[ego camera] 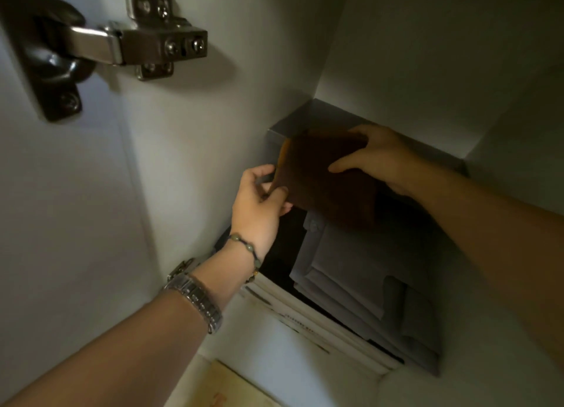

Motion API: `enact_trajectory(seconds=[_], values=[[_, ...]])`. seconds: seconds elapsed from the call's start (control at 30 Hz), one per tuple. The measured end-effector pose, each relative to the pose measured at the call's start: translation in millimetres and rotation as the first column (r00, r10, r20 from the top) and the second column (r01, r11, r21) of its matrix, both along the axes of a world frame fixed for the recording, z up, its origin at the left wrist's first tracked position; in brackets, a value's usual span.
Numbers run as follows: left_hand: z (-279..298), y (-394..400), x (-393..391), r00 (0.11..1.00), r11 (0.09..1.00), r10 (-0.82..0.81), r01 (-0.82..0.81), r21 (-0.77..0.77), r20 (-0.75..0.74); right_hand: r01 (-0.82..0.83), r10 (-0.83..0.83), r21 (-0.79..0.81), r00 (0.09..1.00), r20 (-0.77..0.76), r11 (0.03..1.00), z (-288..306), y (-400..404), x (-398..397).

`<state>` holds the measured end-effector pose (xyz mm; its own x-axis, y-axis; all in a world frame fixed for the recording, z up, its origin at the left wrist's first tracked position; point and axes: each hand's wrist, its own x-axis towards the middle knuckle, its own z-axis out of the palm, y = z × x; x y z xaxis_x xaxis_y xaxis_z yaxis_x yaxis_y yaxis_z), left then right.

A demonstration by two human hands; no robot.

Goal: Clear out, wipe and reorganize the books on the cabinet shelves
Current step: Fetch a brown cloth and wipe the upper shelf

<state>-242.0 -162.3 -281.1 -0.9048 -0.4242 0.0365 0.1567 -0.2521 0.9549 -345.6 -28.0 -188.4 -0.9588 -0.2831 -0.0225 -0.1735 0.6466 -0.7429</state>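
A dark brown book [323, 181] is held tilted inside the dim white cabinet, above the shelf's contents. My left hand [259, 205] pinches its lower left corner between thumb and fingers. My right hand [378, 159] grips its upper right edge, thumb on the cover, fingers curled over the top. Below it lies a stack of white books [308, 318] with spines facing out, and on top of that a pile of grey folded items [360, 278]. A grey flat box or book [308, 123] lies at the back of the shelf, partly hidden by the brown book.
A metal door hinge [128, 43] is fixed to the cabinet's left wall [91, 223] close to my head. The back wall [427, 71] and right wall close in the narrow shelf space. A yellowish cardboard surface [219, 388] shows at the bottom edge.
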Motion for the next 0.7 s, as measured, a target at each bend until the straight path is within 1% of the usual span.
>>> enact_trajectory(seconds=[0.1,0.17,0.2,0.27,0.3,0.37,0.47,0.57,0.7], values=[[8,-2,12,0.995,0.995,0.09,-0.091,0.037,0.033,-0.035,0.035,0.011,0.997,0.07,0.999,3,-3,22],[12,-2,22,0.985,0.987,0.148,-0.153,0.056,0.086,-0.056,0.052,0.027,0.99,0.131,0.998,5,-2,42],[14,-2,27,0.979,0.981,0.167,-0.177,0.079,0.12,-0.065,0.062,0.013,0.985,0.162,0.998,5,-1,53],[18,-3,41,0.963,0.97,0.187,-0.212,0.117,0.194,-0.075,0.088,-0.069,0.97,0.229,0.995,6,4,74],[20,-4,48,0.952,0.967,0.201,-0.231,0.108,0.232,-0.079,0.109,-0.12,0.957,0.267,0.99,7,8,84],[25,-7,63,0.926,0.967,0.227,-0.25,0.04,0.301,-0.094,0.165,-0.216,0.926,0.34,0.972,13,15,104],[36,-5,83,0.883,0.966,0.25,-0.258,-0.034,0.397,-0.115,0.241,-0.315,0.886,0.397,0.942,31,20,133],[51,0,105,0.848,0.966,0.258,-0.238,-0.102,0.462,-0.05,0.219,-0.348,0.857,0.467,0.936,46,18,162],[75,5,142,0.78,0.965,0.259,-0.187,-0.182,0.57,0.045,0.122,-0.304,0.853,0.507,0.951,65,19,198]])
